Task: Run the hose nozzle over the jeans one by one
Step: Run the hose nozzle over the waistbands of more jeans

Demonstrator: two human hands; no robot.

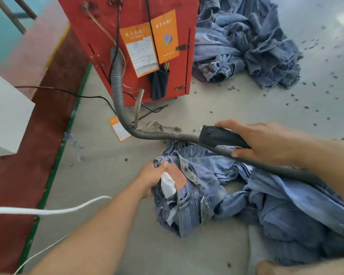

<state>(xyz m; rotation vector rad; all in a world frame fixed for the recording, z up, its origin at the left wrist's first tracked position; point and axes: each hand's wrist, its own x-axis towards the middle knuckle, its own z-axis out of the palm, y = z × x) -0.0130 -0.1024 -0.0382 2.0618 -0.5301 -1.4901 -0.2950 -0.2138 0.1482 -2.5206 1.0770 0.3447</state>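
Left hand (153, 175) grips the jeans (197, 187) at the waistband, right hand (266, 143) holds the nozzle (220, 136); probably best to pull denim taut, then sweep slowly.

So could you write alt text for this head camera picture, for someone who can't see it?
A person's right hand grips a black hose nozzle above crumpled jeans on the floor, while the left hand grips their waistband. Behind stand a red machine and another denim pile.
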